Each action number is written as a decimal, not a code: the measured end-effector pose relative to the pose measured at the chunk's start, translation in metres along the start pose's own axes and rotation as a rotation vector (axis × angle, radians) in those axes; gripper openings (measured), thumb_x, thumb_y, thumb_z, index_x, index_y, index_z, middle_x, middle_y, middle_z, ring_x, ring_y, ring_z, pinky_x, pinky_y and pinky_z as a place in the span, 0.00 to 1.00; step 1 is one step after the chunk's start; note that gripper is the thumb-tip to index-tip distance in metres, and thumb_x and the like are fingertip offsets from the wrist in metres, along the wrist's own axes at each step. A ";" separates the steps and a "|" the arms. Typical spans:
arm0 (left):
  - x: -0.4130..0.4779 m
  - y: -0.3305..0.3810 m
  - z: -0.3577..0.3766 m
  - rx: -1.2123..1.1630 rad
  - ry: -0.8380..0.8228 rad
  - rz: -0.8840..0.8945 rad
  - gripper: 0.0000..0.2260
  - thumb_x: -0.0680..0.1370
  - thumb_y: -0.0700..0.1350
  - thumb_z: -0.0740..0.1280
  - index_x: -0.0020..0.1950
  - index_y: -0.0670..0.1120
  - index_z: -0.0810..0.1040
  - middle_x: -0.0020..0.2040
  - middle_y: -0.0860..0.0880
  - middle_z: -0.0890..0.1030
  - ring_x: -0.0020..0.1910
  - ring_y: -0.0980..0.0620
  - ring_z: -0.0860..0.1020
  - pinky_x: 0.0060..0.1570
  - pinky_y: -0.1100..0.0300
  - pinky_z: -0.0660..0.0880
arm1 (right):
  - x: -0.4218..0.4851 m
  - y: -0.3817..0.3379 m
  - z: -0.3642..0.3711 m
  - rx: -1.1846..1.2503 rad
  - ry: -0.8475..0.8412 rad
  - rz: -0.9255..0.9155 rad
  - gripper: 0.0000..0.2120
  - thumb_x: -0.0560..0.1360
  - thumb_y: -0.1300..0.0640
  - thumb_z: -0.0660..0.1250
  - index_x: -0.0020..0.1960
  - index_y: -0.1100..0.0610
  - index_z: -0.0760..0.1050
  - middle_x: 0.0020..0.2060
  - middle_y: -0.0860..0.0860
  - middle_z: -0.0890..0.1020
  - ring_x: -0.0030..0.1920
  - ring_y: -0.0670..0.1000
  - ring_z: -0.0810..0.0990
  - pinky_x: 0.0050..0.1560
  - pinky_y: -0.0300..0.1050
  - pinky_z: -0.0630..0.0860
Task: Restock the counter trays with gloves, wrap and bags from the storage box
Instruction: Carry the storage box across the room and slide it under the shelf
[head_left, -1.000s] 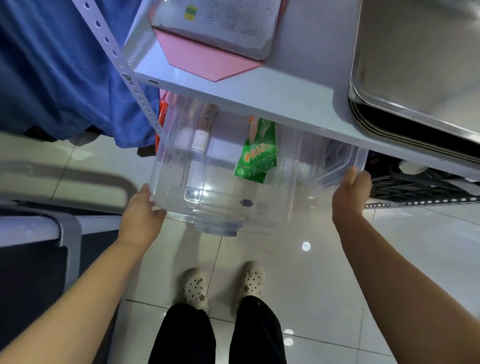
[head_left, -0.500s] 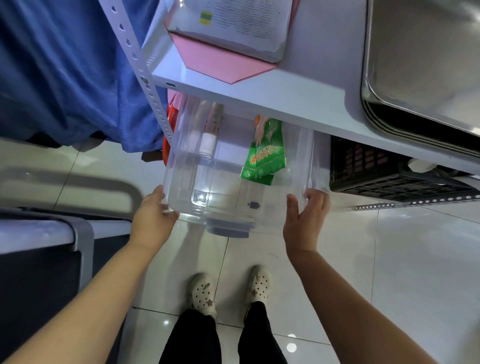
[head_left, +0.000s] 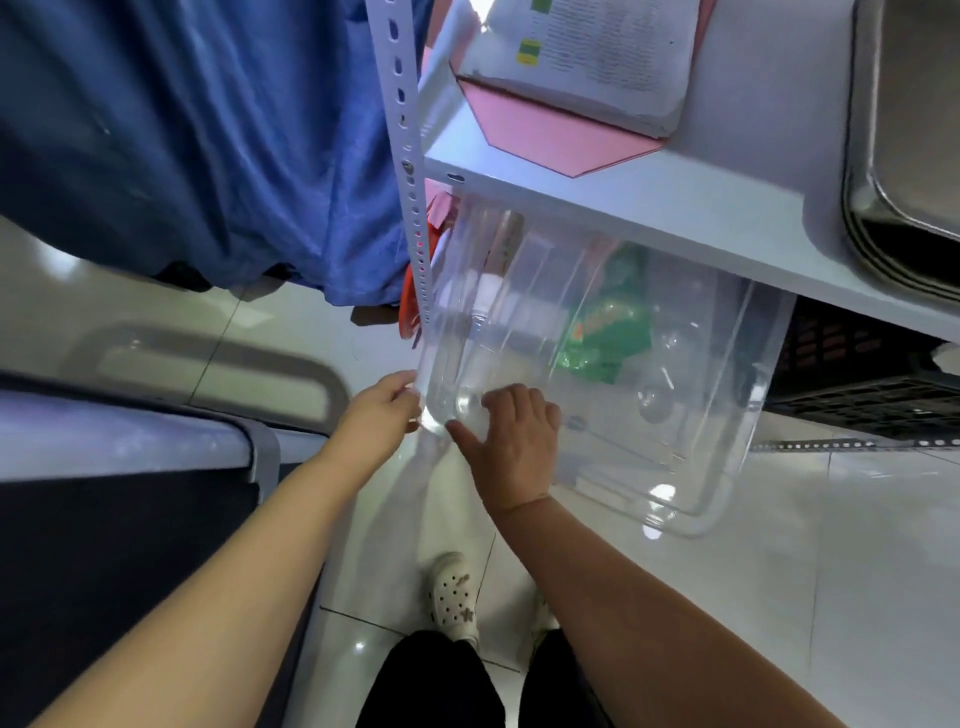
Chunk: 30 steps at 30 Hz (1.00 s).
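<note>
A clear plastic storage box sticks out from under a white shelf, tilted, its right end further out than its left. Inside it lies a green packet, blurred through the plastic, and a tall white roll-like item near the back left. My left hand grips the box's near-left corner. My right hand lies flat with spread fingers on the box's front wall close to that same corner.
On the shelf lie a pink folder under a printed booklet and stacked steel trays. A perforated shelf post stands left of the box. Blue cloth hangs left. A black crate sits right. A grey cart edge is by my left arm.
My right hand slid left along the box front, from the right end to near the left corner. The box has swung out, its right end coming toward me.
</note>
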<state>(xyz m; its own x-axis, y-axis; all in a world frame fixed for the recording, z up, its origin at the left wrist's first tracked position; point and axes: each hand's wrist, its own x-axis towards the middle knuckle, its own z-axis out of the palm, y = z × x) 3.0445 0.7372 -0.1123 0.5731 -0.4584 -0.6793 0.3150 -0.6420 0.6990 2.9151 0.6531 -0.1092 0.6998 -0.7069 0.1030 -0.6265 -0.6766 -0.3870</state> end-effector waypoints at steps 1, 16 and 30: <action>0.000 0.000 -0.002 -0.007 -0.008 0.001 0.15 0.79 0.43 0.59 0.66 0.46 0.73 0.56 0.42 0.80 0.52 0.44 0.80 0.57 0.50 0.77 | 0.002 -0.006 0.004 -0.001 -0.014 -0.019 0.19 0.59 0.49 0.79 0.39 0.60 0.77 0.34 0.55 0.79 0.36 0.58 0.78 0.40 0.49 0.72; -0.007 -0.008 0.005 -0.067 0.087 0.017 0.12 0.75 0.39 0.66 0.57 0.39 0.75 0.44 0.44 0.75 0.42 0.47 0.76 0.41 0.63 0.75 | -0.035 0.037 -0.006 0.043 0.081 0.042 0.14 0.68 0.58 0.74 0.53 0.58 0.79 0.47 0.56 0.81 0.50 0.58 0.74 0.50 0.52 0.70; -0.015 0.013 0.045 -0.126 0.214 -0.019 0.08 0.78 0.41 0.61 0.40 0.44 0.66 0.40 0.40 0.75 0.31 0.49 0.80 0.16 0.71 0.66 | -0.027 0.134 -0.062 0.693 0.400 1.129 0.07 0.74 0.53 0.61 0.42 0.54 0.75 0.32 0.49 0.74 0.33 0.50 0.73 0.34 0.42 0.71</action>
<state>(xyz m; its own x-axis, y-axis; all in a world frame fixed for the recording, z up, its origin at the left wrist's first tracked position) 3.0059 0.7079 -0.1033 0.7090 -0.2984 -0.6389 0.4110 -0.5615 0.7182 2.7914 0.5685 -0.1075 -0.2861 -0.8880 -0.3601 -0.4026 0.4524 -0.7958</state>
